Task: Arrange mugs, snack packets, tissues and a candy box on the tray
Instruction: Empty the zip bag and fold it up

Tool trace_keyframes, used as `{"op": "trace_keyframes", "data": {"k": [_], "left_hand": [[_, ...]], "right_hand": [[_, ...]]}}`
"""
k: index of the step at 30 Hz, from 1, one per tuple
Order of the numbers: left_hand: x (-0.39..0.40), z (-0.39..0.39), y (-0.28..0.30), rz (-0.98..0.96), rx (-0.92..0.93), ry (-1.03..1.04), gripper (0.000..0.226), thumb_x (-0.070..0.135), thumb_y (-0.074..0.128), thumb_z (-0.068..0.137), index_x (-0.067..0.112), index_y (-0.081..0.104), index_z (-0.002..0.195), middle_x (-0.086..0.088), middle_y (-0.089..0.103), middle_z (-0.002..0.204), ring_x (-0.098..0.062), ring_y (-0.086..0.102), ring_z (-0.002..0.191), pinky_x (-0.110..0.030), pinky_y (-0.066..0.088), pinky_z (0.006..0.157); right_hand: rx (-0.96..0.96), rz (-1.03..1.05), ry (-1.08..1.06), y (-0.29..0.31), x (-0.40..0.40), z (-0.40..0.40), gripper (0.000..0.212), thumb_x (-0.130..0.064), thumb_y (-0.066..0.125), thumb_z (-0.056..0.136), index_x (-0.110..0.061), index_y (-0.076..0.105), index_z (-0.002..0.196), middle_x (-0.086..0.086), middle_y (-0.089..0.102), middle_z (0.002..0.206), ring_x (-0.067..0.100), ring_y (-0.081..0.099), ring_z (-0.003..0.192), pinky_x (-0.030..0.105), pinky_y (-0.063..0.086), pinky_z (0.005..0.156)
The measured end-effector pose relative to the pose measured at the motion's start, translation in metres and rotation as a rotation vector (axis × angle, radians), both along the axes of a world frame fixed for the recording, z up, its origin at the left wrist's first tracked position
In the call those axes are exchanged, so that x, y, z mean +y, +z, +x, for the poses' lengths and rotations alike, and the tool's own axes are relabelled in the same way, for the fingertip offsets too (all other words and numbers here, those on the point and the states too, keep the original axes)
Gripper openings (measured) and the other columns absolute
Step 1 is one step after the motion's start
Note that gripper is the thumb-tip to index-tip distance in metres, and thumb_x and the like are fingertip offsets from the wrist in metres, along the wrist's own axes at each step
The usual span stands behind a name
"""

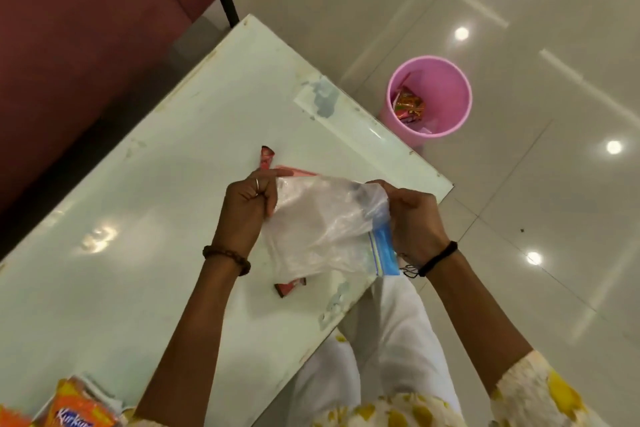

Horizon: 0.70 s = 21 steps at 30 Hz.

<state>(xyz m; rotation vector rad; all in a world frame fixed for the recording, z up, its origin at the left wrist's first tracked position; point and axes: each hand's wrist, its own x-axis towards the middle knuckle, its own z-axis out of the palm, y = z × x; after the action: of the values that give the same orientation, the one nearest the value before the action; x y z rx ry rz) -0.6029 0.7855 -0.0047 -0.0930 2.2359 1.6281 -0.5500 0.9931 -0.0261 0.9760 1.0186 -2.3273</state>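
Both my hands hold a clear zip-lock plastic bag (322,222) with a blue seal strip above the white table (166,163). My left hand (247,204) grips the bag's left edge with curled fingers. My right hand (414,218) pinches its right edge near the seal. A small red wrapper (266,158) lies on the table just beyond my left hand. Another red wrapped piece (289,288) peeks out under the bag. An orange snack packet (74,409) sits at the bottom left corner. No tray or mugs are in view.
A pink bin (446,104) with wrappers inside stands on the glossy tiled floor past the table's right edge. A maroon chair (86,28) stands beyond the table at the upper left. My white trousers show below the table edge.
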Motion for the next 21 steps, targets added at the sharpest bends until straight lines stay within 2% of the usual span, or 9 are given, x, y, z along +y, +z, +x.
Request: {"op": "trace_keyframes", "data": {"k": [3,5,7,9,13,15,17,19,21], "left_hand": [[0.022,-0.022,0.001,-0.049,0.043,-0.066,0.051,-0.026,0.028,0.070,0.019,0.040,0.049,-0.003,0.065,0.090,0.012,0.059,0.085,-0.028,0.035,0.100],[0.036,-0.038,0.000,-0.080,0.020,-0.089,0.047,-0.024,0.029,0.069,0.016,0.043,0.047,-0.007,0.067,0.089,0.006,0.061,0.085,-0.026,0.041,0.088],[0.059,-0.054,0.001,-0.066,-0.089,-0.086,0.046,-0.017,0.031,0.074,0.015,0.055,0.052,0.003,0.070,0.086,-0.001,0.061,0.078,-0.021,0.047,0.070],[0.086,-0.071,0.004,0.015,-0.239,-0.092,0.047,-0.003,0.035,0.086,0.026,0.066,0.065,0.017,0.069,0.083,-0.003,0.059,0.072,-0.019,0.047,0.059],[0.160,-0.117,-0.001,0.112,-0.452,-0.222,0.037,0.037,0.033,0.095,0.043,0.070,0.088,0.015,0.058,0.123,-0.010,0.055,0.098,-0.032,0.046,0.082],[0.202,-0.133,-0.012,0.066,-0.428,-0.344,0.036,0.044,0.033,0.094,0.040,0.067,0.102,0.017,0.052,0.127,0.005,0.050,0.106,-0.020,0.042,0.088],[0.249,-0.147,-0.032,0.010,-0.358,-0.422,0.033,0.029,0.040,0.096,0.016,0.061,0.118,0.009,0.052,0.121,0.022,0.052,0.089,0.000,0.041,0.071],[0.290,-0.160,-0.059,-0.141,-0.321,-0.508,0.038,0.018,0.048,0.094,0.000,0.049,0.128,-0.008,0.048,0.133,0.004,0.055,0.100,0.000,0.041,0.070],[0.323,-0.174,-0.092,-0.345,-0.304,-0.640,0.049,0.020,0.050,0.093,0.004,0.037,0.138,-0.014,0.032,0.147,-0.019,0.042,0.125,-0.018,0.038,0.099]], "right_hand": [[-0.050,-0.126,0.144,-0.002,0.030,-0.013,0.028,-0.040,0.055,0.071,-0.013,0.056,0.080,0.005,0.057,0.087,0.021,0.053,0.079,0.037,0.047,0.075],[0.008,-0.029,0.302,-0.004,0.049,-0.023,0.008,-0.024,0.054,0.081,-0.018,0.060,0.078,-0.002,0.062,0.082,0.013,0.059,0.074,0.028,0.055,0.064],[0.071,0.147,0.335,-0.010,0.072,-0.035,0.026,-0.001,0.049,0.086,-0.021,0.063,0.077,-0.002,0.060,0.085,0.005,0.061,0.068,0.020,0.056,0.057],[0.089,0.251,0.239,-0.014,0.096,-0.048,0.033,0.006,0.047,0.085,-0.020,0.064,0.077,-0.001,0.060,0.086,0.002,0.062,0.062,0.018,0.055,0.053],[0.018,0.370,-0.121,-0.037,0.160,-0.079,0.037,0.013,0.041,0.083,-0.017,0.062,0.078,0.004,0.060,0.091,0.021,0.063,0.075,0.026,0.060,0.057],[-0.032,0.491,-0.279,-0.057,0.186,-0.093,0.039,0.015,0.040,0.082,-0.020,0.056,0.077,0.007,0.056,0.095,0.025,0.059,0.079,0.027,0.059,0.055],[-0.125,0.595,-0.385,-0.085,0.208,-0.108,0.042,0.018,0.042,0.079,-0.024,0.048,0.077,0.013,0.050,0.102,0.027,0.054,0.085,0.029,0.056,0.059],[-0.226,0.651,-0.439,-0.119,0.226,-0.124,0.042,0.018,0.044,0.077,-0.024,0.043,0.079,0.016,0.048,0.107,0.031,0.053,0.092,0.035,0.055,0.067],[-0.290,0.689,-0.431,-0.153,0.239,-0.143,0.037,0.018,0.044,0.077,-0.018,0.042,0.087,0.021,0.048,0.117,0.038,0.053,0.103,0.048,0.054,0.083]]}}
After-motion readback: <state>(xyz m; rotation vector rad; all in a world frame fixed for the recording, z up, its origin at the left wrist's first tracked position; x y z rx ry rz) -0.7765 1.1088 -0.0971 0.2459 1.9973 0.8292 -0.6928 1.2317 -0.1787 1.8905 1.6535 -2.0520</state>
